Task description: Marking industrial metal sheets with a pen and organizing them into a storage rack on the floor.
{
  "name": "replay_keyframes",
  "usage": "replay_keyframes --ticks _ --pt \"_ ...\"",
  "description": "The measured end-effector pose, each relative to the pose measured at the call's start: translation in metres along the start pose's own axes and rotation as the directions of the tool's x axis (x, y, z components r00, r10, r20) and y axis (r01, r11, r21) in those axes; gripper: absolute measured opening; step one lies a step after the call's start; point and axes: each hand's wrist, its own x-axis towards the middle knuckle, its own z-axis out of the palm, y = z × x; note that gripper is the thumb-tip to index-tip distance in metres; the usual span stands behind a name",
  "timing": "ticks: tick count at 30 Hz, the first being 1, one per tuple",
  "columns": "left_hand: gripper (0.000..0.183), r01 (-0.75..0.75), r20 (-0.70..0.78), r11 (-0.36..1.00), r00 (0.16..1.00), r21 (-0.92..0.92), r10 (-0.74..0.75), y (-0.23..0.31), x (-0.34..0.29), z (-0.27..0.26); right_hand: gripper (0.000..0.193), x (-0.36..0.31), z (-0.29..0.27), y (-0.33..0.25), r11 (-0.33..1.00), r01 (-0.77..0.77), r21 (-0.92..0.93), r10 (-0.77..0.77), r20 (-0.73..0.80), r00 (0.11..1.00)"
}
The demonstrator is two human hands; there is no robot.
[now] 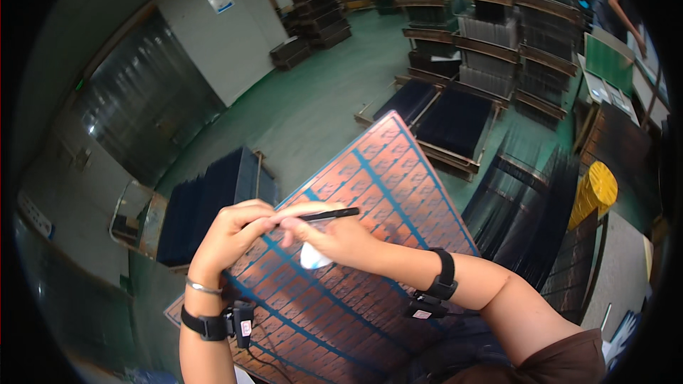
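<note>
A large copper-coloured panel (356, 291) with a grid of dark blue lines and small printed patterns lies tilted in front of me, its upper corner pointing away. My right hand (341, 240) is closed around a slim black pen (334, 214), whose blunt end points right. A white wad (314, 257), perhaps cloth or paper, sits under the same hand, against the panel. My left hand (240, 231) is at the panel's left edge, fingers curled and thumb meeting the pen's left end. What its fingertips pinch is hidden.
Racks of upright dark panels (213, 203) stand at left, with more racks (455, 117) ahead. Stacked racks (491, 35) rise behind them. A yellow roll (596, 188) and a grey table (619, 263) are at right. A person (619, 11) stands at far right.
</note>
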Motion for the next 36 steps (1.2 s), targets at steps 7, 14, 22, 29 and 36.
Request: replay_keyframes --ticks 7,14,22,29,36 --pt "0.014 -0.071 0.021 0.995 0.997 0.07 0.069 -0.001 0.011 0.005 0.025 -0.006 -0.009 0.003 0.999 0.041 0.015 -0.04 -0.046 0.998" --pt "0.029 -0.038 -0.165 0.98 0.984 0.195 0.071 -0.01 0.028 0.036 0.016 -0.12 -0.141 -0.087 0.903 -0.125 -0.411 -0.053 -0.395 0.917" --pt "0.04 0.064 -0.22 0.979 0.975 0.191 -0.02 0.007 0.029 0.077 0.041 -0.424 -0.263 -0.225 -0.563 -0.825 -0.034 -0.186 -0.968 0.167" --pt "0.036 -0.066 -0.271 0.972 0.954 0.225 0.128 0.003 0.049 0.092 0.036 -0.62 -0.235 -0.264 -0.539 -0.686 0.489 -0.398 -0.865 -0.304" --pt "0.034 -0.1 -0.309 0.966 0.935 0.239 0.173 0.005 0.051 0.09 0.045 -0.629 -0.234 -0.267 -0.53 -0.691 0.491 -0.466 -0.85 -0.247"
